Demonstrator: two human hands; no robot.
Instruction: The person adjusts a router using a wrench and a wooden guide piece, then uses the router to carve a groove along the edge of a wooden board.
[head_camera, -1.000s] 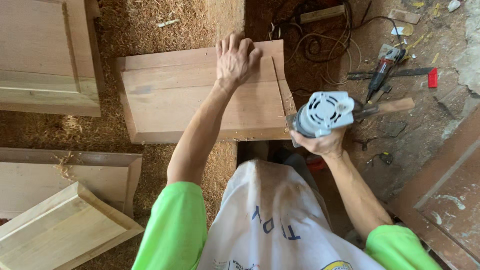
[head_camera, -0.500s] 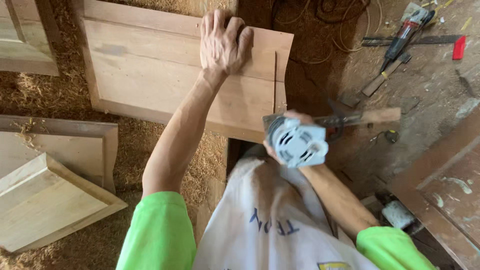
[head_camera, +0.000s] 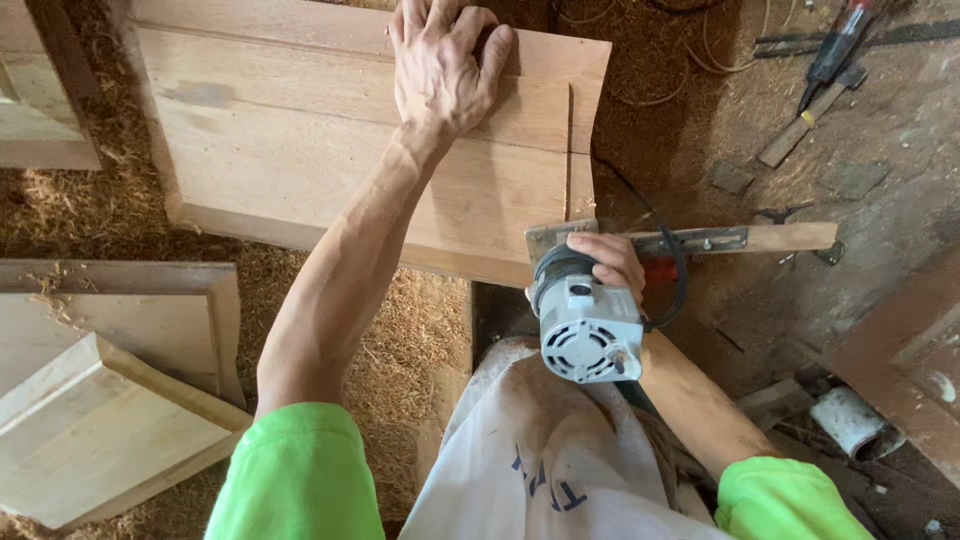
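Left hand (head_camera: 440, 75) lies flat, steadying the wood panel (head_camera: 330, 150); right hand (head_camera: 605, 262) has its grip closed around the grey router (head_camera: 588, 325) at the panel's near edge.

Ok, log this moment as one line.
left hand flat on wood panel | right hand gripping grey router at panel's near edge

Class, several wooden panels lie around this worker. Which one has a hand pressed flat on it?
The large flat panel at the top centre: the left hand lies spread on it. The panels at the left edge are untouched.
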